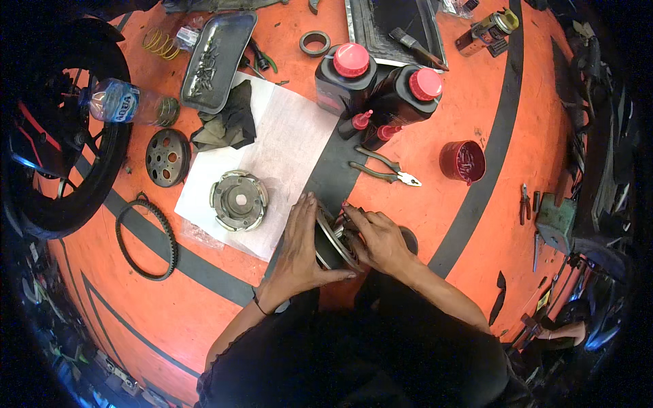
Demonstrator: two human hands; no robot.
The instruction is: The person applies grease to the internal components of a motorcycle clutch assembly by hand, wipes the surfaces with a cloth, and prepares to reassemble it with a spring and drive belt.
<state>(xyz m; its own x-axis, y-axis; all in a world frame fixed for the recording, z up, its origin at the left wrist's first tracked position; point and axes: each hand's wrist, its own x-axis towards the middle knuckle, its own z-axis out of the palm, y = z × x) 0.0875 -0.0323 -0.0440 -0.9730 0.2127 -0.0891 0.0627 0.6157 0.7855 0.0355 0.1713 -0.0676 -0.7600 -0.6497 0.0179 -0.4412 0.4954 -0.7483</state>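
Pulley (332, 246), tilted on edge, sits between the two hands just below the centre of the frame. The left hand (296, 246) grasps it with fingers laid straight along the left face and thumb stretched under the lower rim. The right hand (381, 241) has its fingers bent in at the other side; whether they pinch anything there, I cannot tell.

A slip seems the likeliest trouble: with that flat left hold, slick metal or a hard push from the right could turn the rim loose and drop it on the floor (439, 207). Falling leftward, it might strike the clutch (240, 200) on its white sheet (291, 146). Towards upper centre, a jerk of the right hand could catch the pliers (401, 176).
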